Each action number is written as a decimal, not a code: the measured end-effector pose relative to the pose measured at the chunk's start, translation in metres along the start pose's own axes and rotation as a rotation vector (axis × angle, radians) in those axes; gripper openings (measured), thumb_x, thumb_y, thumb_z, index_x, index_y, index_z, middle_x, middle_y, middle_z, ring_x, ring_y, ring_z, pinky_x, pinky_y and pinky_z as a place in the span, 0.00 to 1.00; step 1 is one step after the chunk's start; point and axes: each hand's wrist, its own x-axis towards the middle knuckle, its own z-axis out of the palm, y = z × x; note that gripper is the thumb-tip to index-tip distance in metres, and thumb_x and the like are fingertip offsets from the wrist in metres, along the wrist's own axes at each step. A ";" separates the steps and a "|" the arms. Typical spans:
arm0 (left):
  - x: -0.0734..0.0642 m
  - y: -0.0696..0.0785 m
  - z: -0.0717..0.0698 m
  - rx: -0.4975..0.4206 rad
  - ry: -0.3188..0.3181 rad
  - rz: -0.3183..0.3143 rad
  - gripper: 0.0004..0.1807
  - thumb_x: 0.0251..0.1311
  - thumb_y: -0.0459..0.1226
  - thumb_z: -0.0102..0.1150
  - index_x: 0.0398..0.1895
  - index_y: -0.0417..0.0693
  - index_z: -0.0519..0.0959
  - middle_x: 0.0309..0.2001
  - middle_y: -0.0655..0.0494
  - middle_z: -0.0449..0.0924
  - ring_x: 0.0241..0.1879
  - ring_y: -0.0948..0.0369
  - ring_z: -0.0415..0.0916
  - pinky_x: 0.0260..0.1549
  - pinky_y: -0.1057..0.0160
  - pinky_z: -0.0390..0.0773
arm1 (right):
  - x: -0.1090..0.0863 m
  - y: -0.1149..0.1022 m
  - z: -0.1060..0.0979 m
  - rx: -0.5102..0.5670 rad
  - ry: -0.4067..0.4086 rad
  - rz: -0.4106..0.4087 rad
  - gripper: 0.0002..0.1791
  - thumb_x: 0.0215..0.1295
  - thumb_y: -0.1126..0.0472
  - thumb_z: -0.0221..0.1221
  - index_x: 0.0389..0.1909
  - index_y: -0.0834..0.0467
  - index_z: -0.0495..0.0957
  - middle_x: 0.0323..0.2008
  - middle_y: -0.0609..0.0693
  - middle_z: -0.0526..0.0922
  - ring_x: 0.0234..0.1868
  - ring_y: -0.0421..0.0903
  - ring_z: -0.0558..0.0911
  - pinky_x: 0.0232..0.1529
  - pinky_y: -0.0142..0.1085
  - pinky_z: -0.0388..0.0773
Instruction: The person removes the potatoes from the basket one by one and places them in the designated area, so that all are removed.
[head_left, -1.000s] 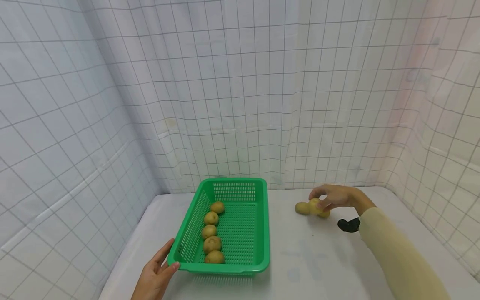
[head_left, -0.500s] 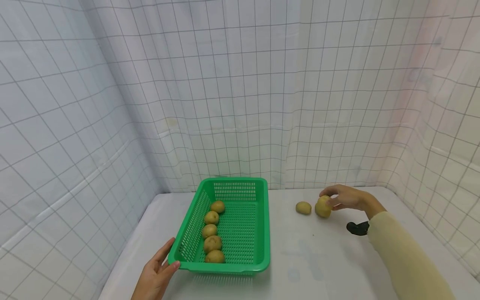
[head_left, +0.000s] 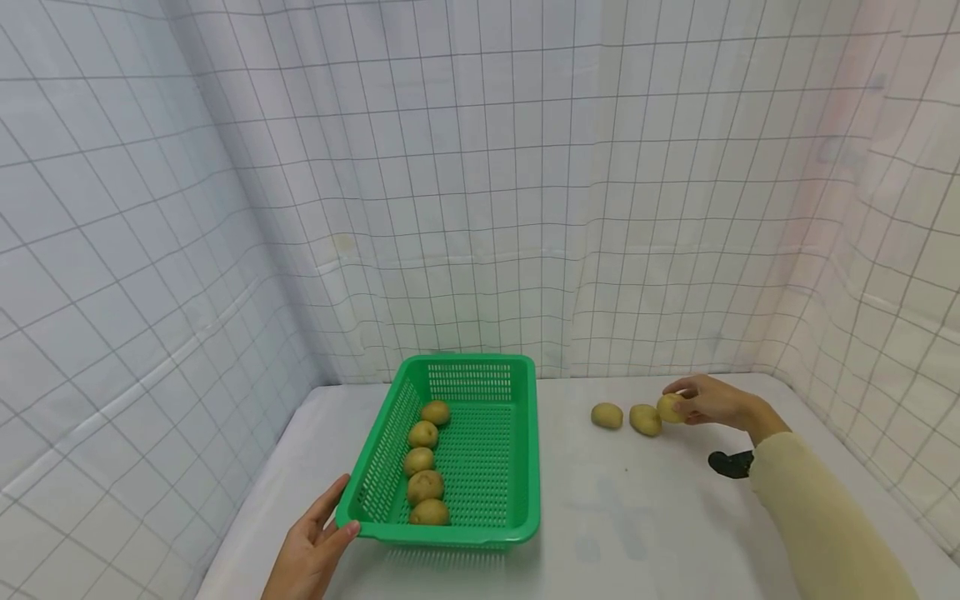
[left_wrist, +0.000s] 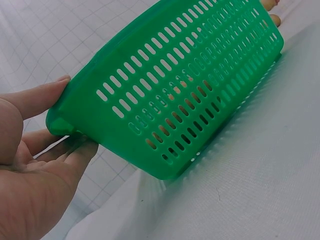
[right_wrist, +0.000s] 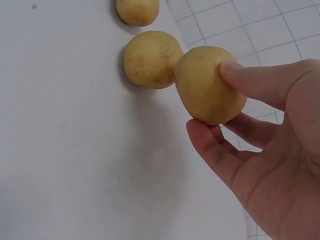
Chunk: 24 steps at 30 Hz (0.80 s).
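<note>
My right hand (head_left: 716,402) pinches a yellow potato (right_wrist: 207,85) between thumb and fingers, at the right of the white table. In the right wrist view it appears raised over the surface, its edge overlapping a second potato (right_wrist: 150,60). A third potato (head_left: 607,416) lies a little further left, apart from these. My left hand (head_left: 309,542) grips the near left corner of a green plastic basket (head_left: 438,535), thumb on the rim and fingers beneath it. Inside, several potatoes (head_left: 425,487) form a row along the left wall.
White table surface (head_left: 600,517) extends between the basket and my right arm. White cloth (head_left: 480,208) with a grid pattern hangs behind and at both sides. A black device (head_left: 729,464) sits by my right wrist.
My right hand has moved right with its potato, away from the leftmost one. The middle potato now shows uncovered on the table. Left hand and basket have stayed put.
</note>
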 end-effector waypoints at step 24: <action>0.000 0.000 0.001 -0.027 -0.007 0.009 0.44 0.74 0.25 0.53 0.81 0.28 0.37 0.79 0.34 0.30 0.63 0.74 0.71 0.60 0.68 0.74 | 0.002 0.035 0.006 -0.084 0.093 0.022 0.27 0.76 0.67 0.58 0.67 0.80 0.65 0.61 0.75 0.71 0.46 0.52 0.78 0.47 0.44 0.82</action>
